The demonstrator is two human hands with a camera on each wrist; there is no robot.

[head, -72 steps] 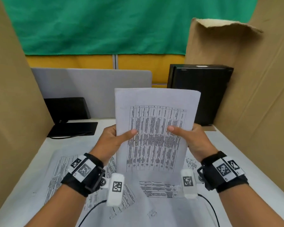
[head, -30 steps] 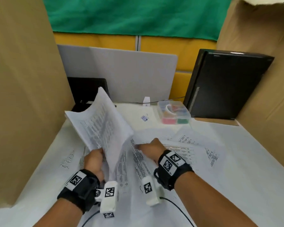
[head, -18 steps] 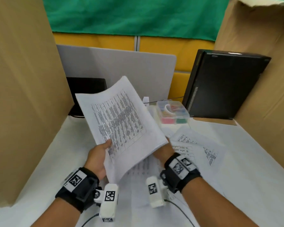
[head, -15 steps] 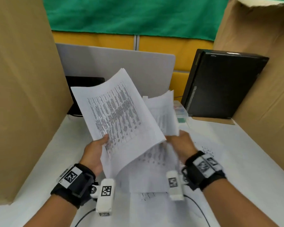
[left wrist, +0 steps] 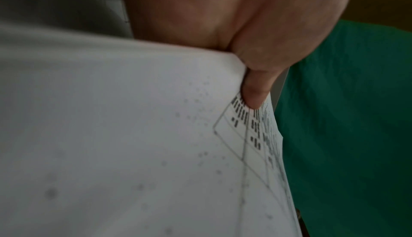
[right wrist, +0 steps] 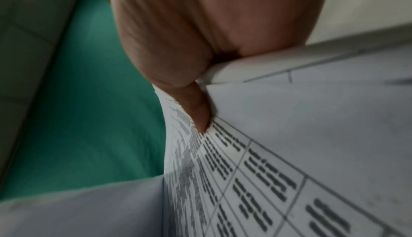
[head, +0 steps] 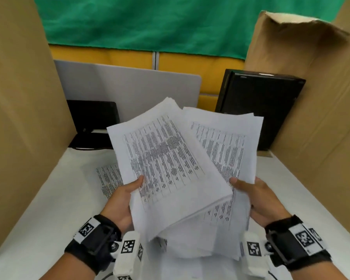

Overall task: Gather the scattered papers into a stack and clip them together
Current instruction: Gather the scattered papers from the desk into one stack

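My left hand (head: 127, 197) holds a tilted stack of printed sheets (head: 166, 162) above the table, thumb on top; the left wrist view shows that thumb (left wrist: 256, 92) pressed on the paper's edge (left wrist: 133, 135). My right hand (head: 253, 197) grips a second bunch of sheets (head: 226, 146), fanned out to the right and partly under the first. In the right wrist view the thumb (right wrist: 196, 110) pinches those sheets (right wrist: 289, 152). One more printed sheet (head: 107, 178) lies flat on the table at the left. No clip is in view.
Cardboard walls (head: 18, 118) close in both sides. A black box (head: 259, 106) stands at the back right, a black device (head: 93, 120) at the back left, before a grey panel (head: 129, 85). The white table (head: 291, 199) shows at the right.
My right hand picked more sheets off the table and raised them beside the left hand's stack. The clip box at the back is now hidden behind the papers.
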